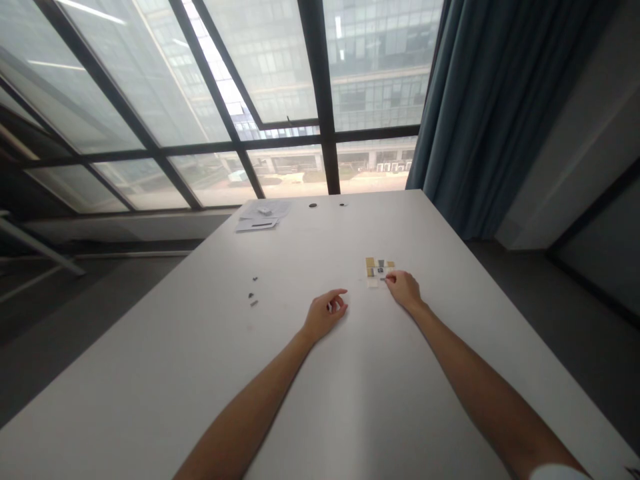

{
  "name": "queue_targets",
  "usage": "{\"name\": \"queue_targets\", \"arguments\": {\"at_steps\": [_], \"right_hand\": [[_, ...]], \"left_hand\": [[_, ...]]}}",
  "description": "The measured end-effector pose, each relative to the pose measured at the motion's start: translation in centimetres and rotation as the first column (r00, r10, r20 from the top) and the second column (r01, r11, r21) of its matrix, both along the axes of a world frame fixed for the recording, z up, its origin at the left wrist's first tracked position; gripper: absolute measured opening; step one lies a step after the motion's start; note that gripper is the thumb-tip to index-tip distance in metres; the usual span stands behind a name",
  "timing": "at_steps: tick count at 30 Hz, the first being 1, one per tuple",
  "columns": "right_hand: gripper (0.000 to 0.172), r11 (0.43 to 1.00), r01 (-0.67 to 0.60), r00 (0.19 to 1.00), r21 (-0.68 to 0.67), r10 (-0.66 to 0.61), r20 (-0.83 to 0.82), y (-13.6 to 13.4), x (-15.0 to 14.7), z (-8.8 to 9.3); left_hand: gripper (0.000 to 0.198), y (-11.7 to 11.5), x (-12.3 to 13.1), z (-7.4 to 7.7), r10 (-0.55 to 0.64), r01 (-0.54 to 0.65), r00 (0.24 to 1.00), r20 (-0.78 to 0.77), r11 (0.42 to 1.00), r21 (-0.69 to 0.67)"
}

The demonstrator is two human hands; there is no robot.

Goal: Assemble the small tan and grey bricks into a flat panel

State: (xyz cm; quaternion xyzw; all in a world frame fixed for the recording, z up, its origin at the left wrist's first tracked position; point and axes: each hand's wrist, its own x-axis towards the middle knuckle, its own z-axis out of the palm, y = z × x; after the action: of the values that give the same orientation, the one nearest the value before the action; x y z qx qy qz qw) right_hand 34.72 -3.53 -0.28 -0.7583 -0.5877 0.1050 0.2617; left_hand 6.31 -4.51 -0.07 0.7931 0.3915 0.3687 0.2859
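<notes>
Toward the right of the white table (310, 267) lies a cluster of small flat pieces: yellow squares (370, 262), a pale square (373, 283) and a dark grey piece (381, 263). At the cluster's near right edge, my right hand (404, 289) pinches a small dark strip (383, 279) between its fingertips. My left hand (324, 316) rests to the left of the cluster, with thumb and index finger curved and apart. A dark spot shows between its curled fingers; I cannot tell whether it is a thing or shadow.
Small dark pieces (254, 303) lie scattered on the table's left side. Papers (263, 215) are stacked at the far left corner. Two small dark round things (313, 205) sit near the far edge. Beyond stand windows and a blue curtain (480, 120).
</notes>
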Motion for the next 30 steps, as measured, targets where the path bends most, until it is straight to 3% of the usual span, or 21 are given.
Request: {"name": "queue_targets", "arguments": {"at_steps": [15,21,26,30], "right_hand": [[0.017,1.000,-0.001,1.000,0.017,0.001,0.000,0.1,0.0,-0.3],[0.016,0.994,-0.044,0.998,0.101,0.047,-0.027,0.0,0.2,-0.2],[0.027,0.903,-0.080,0.991,0.422,0.117,-0.063,-0.8,-0.9,1.7],[0.030,0.834,-0.300,0.940,0.464,0.340,-0.004,-2.1,-3.7,2.7]], "left_hand": [[0.035,0.0,0.1,0.2,0.016,-0.016,1.000,-0.017,1.000,-0.009],[0.032,0.0,0.0,0.0,0.030,-0.030,0.999,-0.018,1.000,-0.006],[0.023,-0.1,0.0,0.1,0.058,-0.058,0.998,-0.037,0.998,0.007],[0.025,-0.1,0.2,0.5,0.090,-0.092,0.989,-0.120,0.996,-0.010]]}}
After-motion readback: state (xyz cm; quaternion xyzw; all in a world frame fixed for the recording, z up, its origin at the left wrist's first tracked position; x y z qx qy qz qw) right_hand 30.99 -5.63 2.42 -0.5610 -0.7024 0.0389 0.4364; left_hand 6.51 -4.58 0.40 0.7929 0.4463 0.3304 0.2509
